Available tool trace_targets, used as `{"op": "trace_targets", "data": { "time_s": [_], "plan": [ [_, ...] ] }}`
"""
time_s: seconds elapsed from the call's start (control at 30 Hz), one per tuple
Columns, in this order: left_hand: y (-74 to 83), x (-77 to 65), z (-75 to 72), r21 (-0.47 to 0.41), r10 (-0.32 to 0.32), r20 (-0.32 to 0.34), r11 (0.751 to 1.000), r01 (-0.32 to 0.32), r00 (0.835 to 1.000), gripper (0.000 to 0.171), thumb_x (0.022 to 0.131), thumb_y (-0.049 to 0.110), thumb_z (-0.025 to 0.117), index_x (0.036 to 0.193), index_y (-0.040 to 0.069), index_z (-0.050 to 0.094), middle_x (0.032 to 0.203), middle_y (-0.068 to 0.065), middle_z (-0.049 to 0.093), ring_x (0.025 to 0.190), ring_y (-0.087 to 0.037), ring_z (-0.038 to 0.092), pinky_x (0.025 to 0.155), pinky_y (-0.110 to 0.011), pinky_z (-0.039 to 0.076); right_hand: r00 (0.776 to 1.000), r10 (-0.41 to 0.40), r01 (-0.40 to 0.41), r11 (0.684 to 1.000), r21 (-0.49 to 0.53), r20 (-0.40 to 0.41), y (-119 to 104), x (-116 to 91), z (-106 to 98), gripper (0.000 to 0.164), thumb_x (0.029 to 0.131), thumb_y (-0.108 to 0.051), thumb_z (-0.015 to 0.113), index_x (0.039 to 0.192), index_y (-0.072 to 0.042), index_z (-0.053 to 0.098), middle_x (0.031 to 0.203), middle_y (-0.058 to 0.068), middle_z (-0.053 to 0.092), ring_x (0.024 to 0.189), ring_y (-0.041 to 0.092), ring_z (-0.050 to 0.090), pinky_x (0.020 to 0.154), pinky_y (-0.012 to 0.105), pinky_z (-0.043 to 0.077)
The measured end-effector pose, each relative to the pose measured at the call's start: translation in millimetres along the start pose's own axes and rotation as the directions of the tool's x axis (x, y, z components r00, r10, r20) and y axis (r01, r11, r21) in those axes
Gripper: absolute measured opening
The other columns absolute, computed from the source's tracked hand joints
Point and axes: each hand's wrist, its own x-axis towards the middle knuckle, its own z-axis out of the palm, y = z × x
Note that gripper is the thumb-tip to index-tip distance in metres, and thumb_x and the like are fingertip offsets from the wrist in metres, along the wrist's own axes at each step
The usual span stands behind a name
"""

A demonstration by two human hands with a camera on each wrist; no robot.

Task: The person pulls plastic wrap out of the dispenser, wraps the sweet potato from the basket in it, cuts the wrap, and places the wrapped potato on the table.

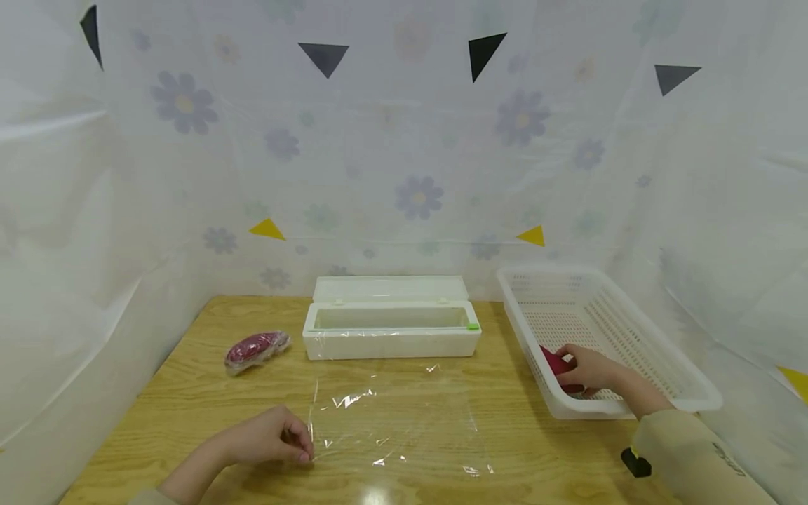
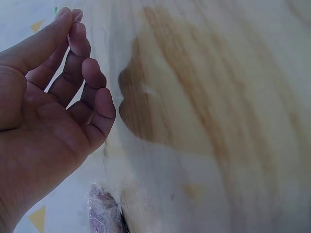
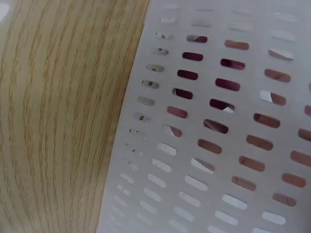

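My left hand [image 1: 268,438] pinches the near left corner of a sheet of cling film [image 1: 391,414] between thumb and fingertips. The clear film lies over the wooden table, drawn out from a white dispenser box [image 1: 391,345] whose lid stands up at the back. At the right, my right hand [image 1: 593,370] reaches into a white plastic basket [image 1: 702,400] and grips a dark red, smooth, rounded thing [image 1: 554,361]. In the right wrist view, the basket's slotted wall [image 3: 141,194] partly hides that hand and the dark red thing [image 3: 227,84].
A similar dark red, elongated thing wrapped in film [image 1: 255,349] lies on the table [image 1: 189,393] left of the dispenser. A green slider [image 1: 473,326] sits at the box's right end. White flowered sheeting [image 1: 379,154] encloses the back and sides.
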Motion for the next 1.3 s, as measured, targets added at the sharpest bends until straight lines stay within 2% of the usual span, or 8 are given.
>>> {"op": "trace_targets", "data": {
  "time_s": [0.2, 0.37, 0.5, 0.77, 1.03, 1.3],
  "plan": [
    [-3.5, 0.7, 0.9, 0.011, 0.017, -0.001, 1.000, -0.017, 1.000, 0.014, 0.085, 0.019, 0.068, 0.087, 0.006, 0.071, 0.082, 0.000, 0.070, 0.070, 0.001, 0.058, 0.061, -0.021, 0.051, 0.997, -0.042, 0.038, 0.998, -0.056, -0.066, -1.1, -3.3, -4.2, 0.064, 0.083, -0.027, 0.073, 0.127, 0.007, 0.040, 0.102, 0.020, 0.060, 0.074, 0.020, 0.060, 0.058, 0.034, 0.055],
    [-4.0, -0.2, 1.8, 0.032, 0.008, -0.006, 0.999, -0.008, 1.000, 0.013, 0.084, 0.019, 0.069, 0.088, 0.007, 0.072, 0.081, 0.000, 0.070, 0.067, 0.002, 0.056, 0.058, -0.021, 0.050, 0.993, -0.065, 0.063, 0.998, -0.017, -0.103, -6.5, -12.4, -15.0, 0.068, 0.085, -0.028, 0.071, 0.131, 0.009, 0.036, 0.107, 0.024, 0.057, 0.079, 0.022, 0.061, 0.061, 0.034, 0.056],
    [-1.4, -2.0, 3.7, 0.049, 0.007, -0.011, 0.999, -0.006, 1.000, 0.012, 0.085, 0.018, 0.069, 0.088, 0.008, 0.072, 0.080, 0.001, 0.069, 0.066, 0.002, 0.056, 0.058, -0.022, 0.050, 0.985, -0.110, 0.108, 0.994, -0.016, -0.136, -17.7, -23.2, -25.5, 0.071, 0.086, -0.030, 0.070, 0.133, 0.009, 0.034, 0.112, 0.029, 0.054, 0.085, 0.023, 0.062, 0.065, 0.034, 0.056],
    [2.6, -4.1, 8.1, 0.066, 0.005, -0.020, 0.998, -0.004, 1.000, 0.011, 0.084, 0.018, 0.069, 0.087, 0.007, 0.071, 0.080, 0.001, 0.068, 0.068, 0.000, 0.057, 0.060, -0.021, 0.051, 0.955, -0.190, 0.176, 0.981, -0.081, -0.227, -44.7, -38.4, -37.3, 0.070, 0.085, -0.034, 0.070, 0.133, 0.004, 0.037, 0.117, 0.027, 0.054, 0.093, 0.026, 0.061, 0.065, 0.032, 0.054],
    [-3.1, -5.0, 12.0, 0.053, -0.032, -0.028, 0.998, 0.034, 0.999, 0.008, 0.083, 0.018, 0.070, 0.087, 0.010, 0.071, 0.080, 0.005, 0.067, 0.067, 0.001, 0.055, 0.059, -0.021, 0.050, 0.921, -0.279, 0.263, 0.960, -0.094, -0.271, -78.4, -54.6, -32.9, 0.067, 0.084, -0.035, 0.071, 0.134, -0.002, 0.040, 0.116, 0.021, 0.056, 0.096, 0.028, 0.060, 0.065, 0.032, 0.052],
    [-2.8, -4.4, 13.0, 0.080, -0.020, -0.021, 0.997, 0.021, 1.000, 0.009, 0.083, 0.021, 0.071, 0.085, 0.012, 0.071, 0.080, 0.008, 0.066, 0.068, 0.003, 0.053, 0.059, -0.020, 0.048, 0.887, -0.376, 0.356, 0.927, -0.122, -0.268, -111.0, -59.0, -14.8, 0.063, 0.084, -0.035, 0.072, 0.132, -0.005, 0.044, 0.112, 0.015, 0.060, 0.095, 0.024, 0.061, 0.069, 0.027, 0.054]
  ]
}}
